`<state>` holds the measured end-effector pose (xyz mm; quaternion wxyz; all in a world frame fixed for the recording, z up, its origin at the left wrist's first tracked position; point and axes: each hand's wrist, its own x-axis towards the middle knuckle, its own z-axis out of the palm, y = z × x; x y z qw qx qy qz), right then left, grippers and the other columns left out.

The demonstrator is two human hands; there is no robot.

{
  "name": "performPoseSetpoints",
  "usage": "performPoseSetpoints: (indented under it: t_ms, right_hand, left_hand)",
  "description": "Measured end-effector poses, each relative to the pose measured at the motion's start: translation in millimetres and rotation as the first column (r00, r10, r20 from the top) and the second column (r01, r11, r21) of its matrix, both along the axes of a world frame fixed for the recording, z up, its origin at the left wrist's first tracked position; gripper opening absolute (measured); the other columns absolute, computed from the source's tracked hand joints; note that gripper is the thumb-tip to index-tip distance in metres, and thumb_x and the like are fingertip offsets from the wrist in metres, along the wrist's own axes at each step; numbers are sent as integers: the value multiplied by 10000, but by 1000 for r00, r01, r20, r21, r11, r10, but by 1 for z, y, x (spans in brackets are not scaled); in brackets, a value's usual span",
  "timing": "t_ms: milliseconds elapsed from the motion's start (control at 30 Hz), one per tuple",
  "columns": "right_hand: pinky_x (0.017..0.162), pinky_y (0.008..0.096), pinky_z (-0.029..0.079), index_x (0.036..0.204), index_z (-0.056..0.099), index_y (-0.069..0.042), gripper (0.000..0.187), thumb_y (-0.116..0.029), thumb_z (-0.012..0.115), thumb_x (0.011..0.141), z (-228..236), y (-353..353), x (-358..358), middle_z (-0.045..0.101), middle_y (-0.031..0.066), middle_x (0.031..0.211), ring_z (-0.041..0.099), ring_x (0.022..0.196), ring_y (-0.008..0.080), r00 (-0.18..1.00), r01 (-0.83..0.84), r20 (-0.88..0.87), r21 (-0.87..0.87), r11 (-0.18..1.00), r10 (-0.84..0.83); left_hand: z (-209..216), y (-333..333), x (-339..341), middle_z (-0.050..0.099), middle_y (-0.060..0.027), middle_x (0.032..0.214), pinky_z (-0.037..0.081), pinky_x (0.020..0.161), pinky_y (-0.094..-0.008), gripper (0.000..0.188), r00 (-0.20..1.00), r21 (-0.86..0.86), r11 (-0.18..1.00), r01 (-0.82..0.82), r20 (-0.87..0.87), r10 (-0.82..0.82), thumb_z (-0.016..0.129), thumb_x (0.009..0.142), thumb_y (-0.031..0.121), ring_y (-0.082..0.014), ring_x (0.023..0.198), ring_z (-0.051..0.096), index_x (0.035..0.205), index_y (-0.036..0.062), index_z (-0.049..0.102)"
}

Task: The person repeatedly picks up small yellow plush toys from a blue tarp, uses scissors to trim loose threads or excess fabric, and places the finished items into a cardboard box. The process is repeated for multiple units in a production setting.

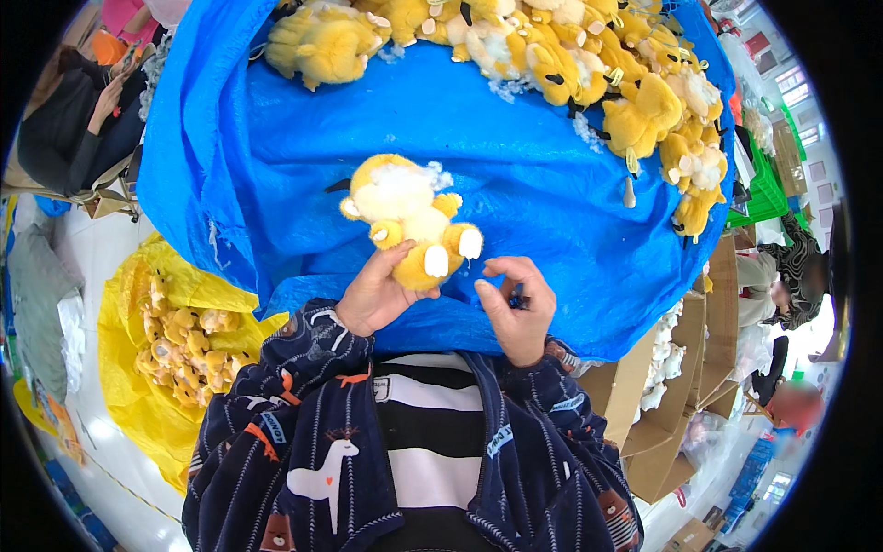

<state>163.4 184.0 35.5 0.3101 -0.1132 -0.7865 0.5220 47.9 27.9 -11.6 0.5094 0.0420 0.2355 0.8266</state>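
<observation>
My left hand (370, 293) is closed round the lower body of a yellow plush toy (425, 224). The toy leans back, its white belly and white foot pads facing up, and loose white stuffing (395, 189) shows about its head. A dark strip sticks out beside the head. To the right of the toy's feet, apart from it, my right hand (522, 313) has its fingers curled in toward the thumb. Something small and dark shows inside that hand, too small to name. Below both lies a blue plastic sheet (313, 129).
Many yellow plush toys (644, 110) lie heaped along the sheet's far and right edges, with tufts of stuffing. A yellow sack (120, 322) of smaller plush pieces stands at left. Cardboard boxes (662, 437) with white pieces stand at right. Other people (69, 129) sit nearby.
</observation>
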Motion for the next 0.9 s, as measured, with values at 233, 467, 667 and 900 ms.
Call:
performPoseSetpoints:
  t_ms: [233,467,667,900]
  right_hand:
    - [438,236,395,861,609,-22,181,14,724,725,-8,-11,-15,609,70,779,505,521,105,998,5,-62,264,965,12]
    - [573,197,387,819,602,-22,77,-59,669,824,-5,-3,3,555,-22,761,473,653,36,910,-243,96,-664,707,403]
    - [603,191,400,890,609,-20,75,-82,643,864,20,69,9,575,-22,795,491,684,35,993,87,98,-294,952,-61]
    - [629,251,462,1202,539,-14,346,-119,587,876,19,70,7,579,83,903,577,692,195,991,-81,119,214,973,57]
  left_hand:
    - [10,1,7,520,-93,1269,494,848,-445,457,998,-75,996,57,19,-56,426,968,327,-232,1127,532,1361,104,359]
    - [1,8,2,562,-79,1215,463,935,-355,456,975,-90,987,131,192,-112,478,954,321,-199,1090,571,1321,57,420]
    - [-7,-3,-7,582,-79,1194,509,832,-415,402,903,58,989,133,404,-145,511,926,356,-254,1082,573,1256,127,487]
    - [-20,2,-1,510,-107,1291,509,828,-417,572,873,139,980,144,448,-192,580,862,433,-314,1126,531,1314,117,429]
